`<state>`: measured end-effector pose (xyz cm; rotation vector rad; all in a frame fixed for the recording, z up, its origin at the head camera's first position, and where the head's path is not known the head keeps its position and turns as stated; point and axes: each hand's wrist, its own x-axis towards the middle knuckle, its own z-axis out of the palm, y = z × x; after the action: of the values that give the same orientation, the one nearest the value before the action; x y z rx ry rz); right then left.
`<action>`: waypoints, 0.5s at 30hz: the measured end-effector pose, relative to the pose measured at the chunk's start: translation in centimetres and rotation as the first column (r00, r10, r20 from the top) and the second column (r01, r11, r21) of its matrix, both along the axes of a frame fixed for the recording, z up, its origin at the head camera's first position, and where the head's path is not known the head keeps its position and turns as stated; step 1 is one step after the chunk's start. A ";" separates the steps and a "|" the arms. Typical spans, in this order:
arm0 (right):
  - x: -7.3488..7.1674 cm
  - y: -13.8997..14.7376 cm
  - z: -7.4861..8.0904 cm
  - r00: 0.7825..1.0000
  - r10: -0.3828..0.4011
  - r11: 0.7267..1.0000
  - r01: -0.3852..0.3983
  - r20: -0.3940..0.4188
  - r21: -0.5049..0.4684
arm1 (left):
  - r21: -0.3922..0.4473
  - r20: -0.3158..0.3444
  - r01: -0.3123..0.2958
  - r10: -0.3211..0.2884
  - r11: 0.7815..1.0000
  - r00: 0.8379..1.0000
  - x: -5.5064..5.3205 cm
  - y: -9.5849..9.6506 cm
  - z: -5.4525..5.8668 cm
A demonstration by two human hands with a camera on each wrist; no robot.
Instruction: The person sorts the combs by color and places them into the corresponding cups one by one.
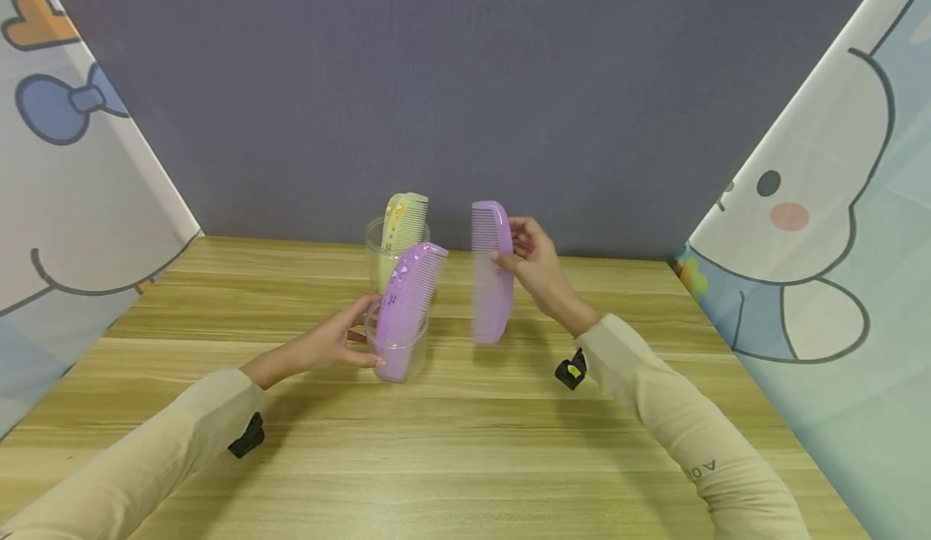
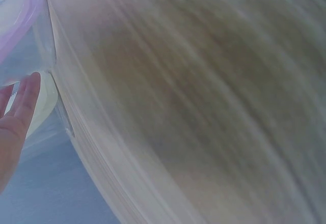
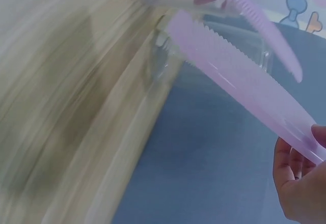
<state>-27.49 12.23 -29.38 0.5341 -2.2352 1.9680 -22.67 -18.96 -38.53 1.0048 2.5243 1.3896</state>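
My left hand (image 1: 330,344) holds the front clear cup (image 1: 418,354), its thumb at the near side and its fingers behind. A purple comb (image 1: 409,293) with small printed decorations leans to the right inside that cup. My right hand (image 1: 538,265) pinches a second purple comb (image 1: 496,301) by its curved back. This comb stands upright in the air right of the cups, teeth to the left. In the right wrist view, the held comb (image 3: 244,81) slants across in front of the clear cups.
A second clear cup (image 1: 374,263) stands behind the front one, holding pale yellow combs (image 1: 406,221). They stand on a wood-grain table (image 1: 465,459), near a dark grey back wall (image 1: 465,95). Cartoon-printed panels (image 1: 815,346) flank both sides.
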 end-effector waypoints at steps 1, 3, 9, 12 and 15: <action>0.1 -0.1 0.2 1.000 0.005 1.000 -0.005 -0.005 -0.004 | 0.000 0.001 0.000 0.000 1.000 1.000 0.0 0.0 0.0; 0.4 -0.5 0.7 1.000 0.012 1.000 -0.012 -0.016 -0.014 | -0.001 0.003 0.000 0.000 1.000 1.000 0.0 0.0 0.0; 1.0 -1.5 1.8 0.997 0.021 0.997 -0.027 -0.073 -0.076 | -0.002 0.000 0.000 0.000 1.000 1.000 0.0 0.0 0.0; 1.2 -2.0 2.2 0.995 0.012 0.992 -0.025 -0.100 -0.125 | -0.002 -0.004 0.001 -0.001 1.000 1.000 0.0 0.0 0.0; 1.6 -2.7 2.6 0.993 -0.001 0.982 -0.022 -0.121 -0.190 | -0.003 -0.008 0.003 -0.003 1.000 1.000 0.0 0.1 0.0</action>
<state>-25.93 9.53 -26.79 0.6229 -1.9513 2.0669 -22.63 -18.91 -38.53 1.0153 2.5293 1.3829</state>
